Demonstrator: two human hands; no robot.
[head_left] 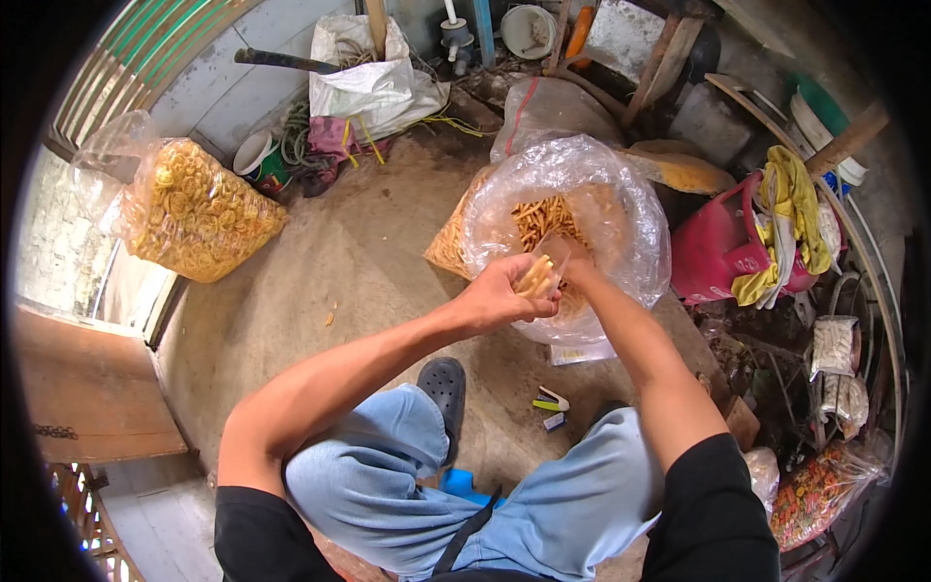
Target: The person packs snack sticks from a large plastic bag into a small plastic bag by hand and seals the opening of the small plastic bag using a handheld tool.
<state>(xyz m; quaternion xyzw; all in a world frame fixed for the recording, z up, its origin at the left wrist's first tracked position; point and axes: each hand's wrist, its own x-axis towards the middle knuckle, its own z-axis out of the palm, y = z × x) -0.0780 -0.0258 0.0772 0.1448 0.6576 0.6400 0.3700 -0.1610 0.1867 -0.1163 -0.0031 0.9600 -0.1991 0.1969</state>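
My left hand point(506, 296) is closed round a small clear plastic bag point(551, 258) with several pale stick snacks in its lower part. Just behind it, my right hand point(574, 260) reaches into the mouth of a large clear plastic sack point(630, 228). Its fingers are mostly hidden by the small bag and my left hand, so their grip cannot be made out. Brown stick snacks point(545, 221) fill the sack, which stands on the floor in front of me with its rim rolled outward.
A stapler point(551, 399) and a small box point(554, 422) lie on the concrete floor point(320, 281) between my feet. At the left stands a bag of round yellow snacks point(199, 213). A pink gas cylinder point(718, 242) with a yellow cloth point(790, 209) is at the right.
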